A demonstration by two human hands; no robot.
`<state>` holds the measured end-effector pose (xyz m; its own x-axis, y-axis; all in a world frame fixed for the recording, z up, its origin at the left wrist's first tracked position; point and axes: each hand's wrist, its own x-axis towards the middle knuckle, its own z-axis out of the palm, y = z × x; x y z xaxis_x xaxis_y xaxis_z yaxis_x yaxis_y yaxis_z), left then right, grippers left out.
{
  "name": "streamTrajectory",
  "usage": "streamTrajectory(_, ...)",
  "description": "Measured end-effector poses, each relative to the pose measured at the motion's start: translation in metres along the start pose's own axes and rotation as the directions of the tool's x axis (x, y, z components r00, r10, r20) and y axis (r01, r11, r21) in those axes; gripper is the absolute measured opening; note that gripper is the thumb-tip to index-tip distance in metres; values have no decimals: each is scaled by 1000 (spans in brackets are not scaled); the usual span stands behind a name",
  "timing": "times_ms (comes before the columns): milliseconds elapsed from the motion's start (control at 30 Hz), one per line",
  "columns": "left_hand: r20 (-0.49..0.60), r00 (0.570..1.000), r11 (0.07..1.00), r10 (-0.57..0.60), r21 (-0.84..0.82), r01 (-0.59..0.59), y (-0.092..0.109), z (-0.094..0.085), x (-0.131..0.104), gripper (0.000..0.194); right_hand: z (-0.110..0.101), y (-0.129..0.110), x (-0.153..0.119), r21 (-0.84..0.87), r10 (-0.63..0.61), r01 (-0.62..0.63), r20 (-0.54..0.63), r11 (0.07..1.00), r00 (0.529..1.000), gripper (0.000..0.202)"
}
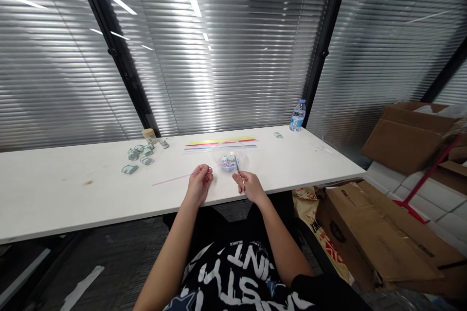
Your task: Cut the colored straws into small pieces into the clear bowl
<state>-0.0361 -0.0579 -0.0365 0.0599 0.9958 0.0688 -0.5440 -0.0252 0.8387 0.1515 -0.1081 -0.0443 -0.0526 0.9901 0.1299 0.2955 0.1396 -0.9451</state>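
My left hand [199,182] pinches a thin pink paper strip [171,180], whose long tail trails left over the table. The strip's other end reaches right, over a clear bowl [218,154]. Small coloured pieces [229,161] lie in the bottom of that bowl. In my right hand [250,185] is a pair of scissors [238,169], fingers through the handles and blades pointing up at the bowl's right side. Whether the blades touch the strip is too small to tell. Behind the bowl lie several long strips [219,143] in yellow, red and blue.
On the white table [91,204], several small clear packets [134,154] sit at left near a jar with a wooden lid [149,134]. A water bottle [297,116] stands at the back right. Cardboard boxes [379,233] crowd the floor at right.
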Motion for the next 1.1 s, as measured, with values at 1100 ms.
streamTrajectory(1100, 55, 998, 997, 1, 73, -5, -1, 1, -2, 32, 0, -1, -2, -55, -17, 19, 37, 998, 999, 51)
